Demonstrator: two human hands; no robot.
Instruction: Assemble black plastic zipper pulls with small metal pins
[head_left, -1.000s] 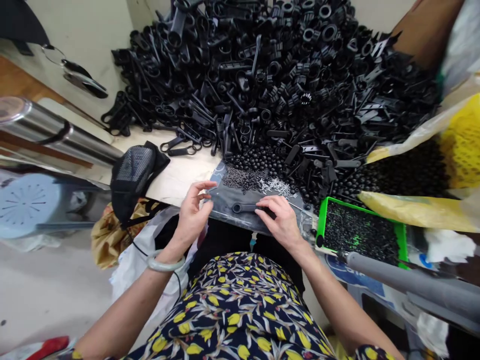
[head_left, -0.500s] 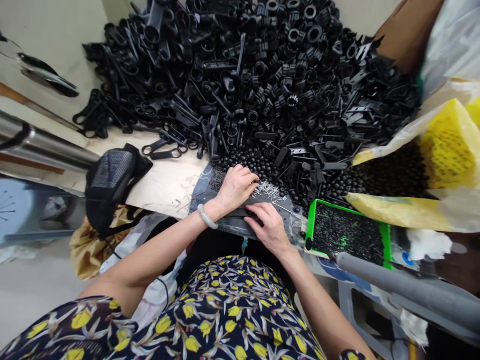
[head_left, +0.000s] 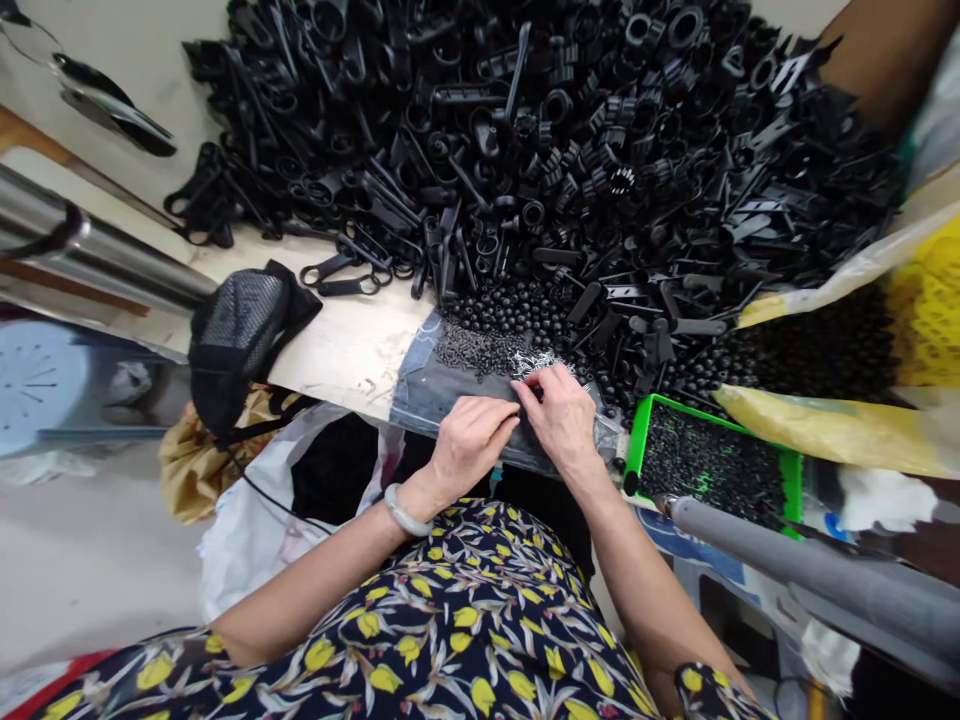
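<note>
My left hand (head_left: 474,438) is over the front of the dark mat (head_left: 431,393), near my body. Its fingers and thumb are pinched together; what they hold is too small or hidden to make out. Right beside it, my right hand (head_left: 562,415) reaches to the edge of a small heap of silver pins (head_left: 541,362). The fingers there are curled in towards the thumb, and anything between them is hidden. Left of the pins lie tiny dark pieces (head_left: 476,348), with black beads (head_left: 510,305) behind them.
A large heap of black plastic parts (head_left: 450,130) fills the back of the table. At right stand a green tray (head_left: 639,440) of small black pieces and a yellow bag (head_left: 817,425) of black beads. A black mesh pouch (head_left: 244,320) sits at left; a grey bar (head_left: 787,555) juts in at lower right.
My left hand has drawn back from the pins towards my body, its fingers pinched. My right hand has moved forward to the pins. The whole view has shifted slightly.
</note>
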